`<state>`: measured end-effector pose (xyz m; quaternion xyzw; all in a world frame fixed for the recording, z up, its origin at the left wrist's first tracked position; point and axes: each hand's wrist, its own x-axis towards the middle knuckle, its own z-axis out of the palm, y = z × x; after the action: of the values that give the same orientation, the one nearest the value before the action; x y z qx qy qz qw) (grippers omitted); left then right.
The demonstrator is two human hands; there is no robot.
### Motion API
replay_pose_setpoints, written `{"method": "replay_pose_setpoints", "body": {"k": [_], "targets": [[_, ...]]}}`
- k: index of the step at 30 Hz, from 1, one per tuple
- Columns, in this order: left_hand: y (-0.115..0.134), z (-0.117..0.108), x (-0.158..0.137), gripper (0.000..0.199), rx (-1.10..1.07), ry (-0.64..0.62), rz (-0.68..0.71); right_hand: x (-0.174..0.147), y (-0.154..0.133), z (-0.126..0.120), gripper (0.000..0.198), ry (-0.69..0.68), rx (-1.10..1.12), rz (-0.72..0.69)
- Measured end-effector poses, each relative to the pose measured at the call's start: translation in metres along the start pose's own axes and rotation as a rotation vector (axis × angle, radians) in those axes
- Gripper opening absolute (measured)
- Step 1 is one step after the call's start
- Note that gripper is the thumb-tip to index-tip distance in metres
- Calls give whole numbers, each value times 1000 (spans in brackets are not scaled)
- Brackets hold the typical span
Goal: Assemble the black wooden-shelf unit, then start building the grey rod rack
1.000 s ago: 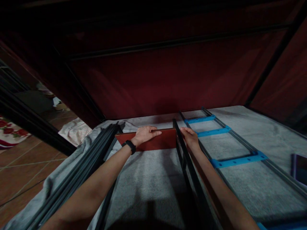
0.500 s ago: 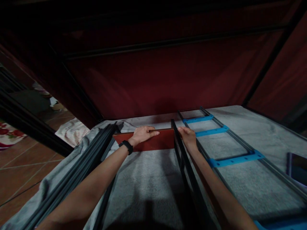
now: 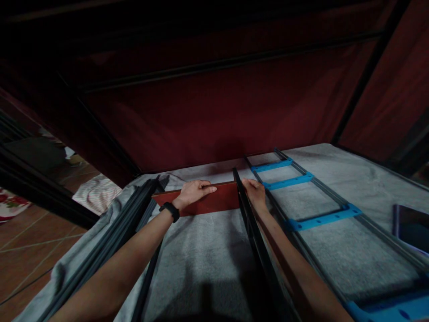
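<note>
My left hand (image 3: 196, 191), with a black band at the wrist, is closed over the top edge of a reddish-brown board (image 3: 223, 199) that stands on its long edge. The board's right end meets a long dark rail (image 3: 250, 221), which runs toward me. Against the rail's outer side, my right hand (image 3: 254, 191) is closed near its far end, with the fingertips partly hidden behind it. A second dark rail (image 3: 147, 279) lies by the board's left end, partly under my left forearm.
A grey cloth (image 3: 197, 250) covers the floor. Left lies a bundle of dark bars (image 3: 110, 246); right, a ladder-like frame with blue crosspieces (image 3: 321, 220). A phone-like dark device (image 3: 410, 228) sits at far right. A dark red panelled wall (image 3: 214, 120) rises behind.
The whole view has shifted slightly, so everything sits a little further left. Both hands keep the same hold on the board and the rail.
</note>
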<state>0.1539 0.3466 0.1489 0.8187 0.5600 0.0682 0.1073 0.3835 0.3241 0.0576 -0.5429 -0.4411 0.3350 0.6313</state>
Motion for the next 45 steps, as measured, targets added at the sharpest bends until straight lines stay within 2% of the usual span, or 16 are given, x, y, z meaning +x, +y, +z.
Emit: {"method": "replay_pose_setpoints", "body": {"k": [8,16,19,24,30,36,40,45], "targets": [[-2,-1,0,58,-24,-41,-24,-3,-9,-7,42,-14,-302,-154],[1,-2,-2,59,-32,-48,-14,-7,-15,-7,36,-15,-269,-111],[2,-2,-3,57,-29,-48,-10,-9,-15,-9,34,-59,-253,-103],[0,-1,-1,56,-6,-32,16,-7,-18,-15,34,-145,-333,-166],[1,-1,-2,55,15,-41,12,-8,-25,-19,36,-225,-348,-95],[4,-4,-4,54,8,-52,26,0,-12,-22,37,-314,-54,65],[3,-3,-4,56,35,-39,19,8,0,-24,34,-292,-36,-34],[1,1,-5,60,79,-14,22,7,-1,-20,32,-210,-227,-130]]}}
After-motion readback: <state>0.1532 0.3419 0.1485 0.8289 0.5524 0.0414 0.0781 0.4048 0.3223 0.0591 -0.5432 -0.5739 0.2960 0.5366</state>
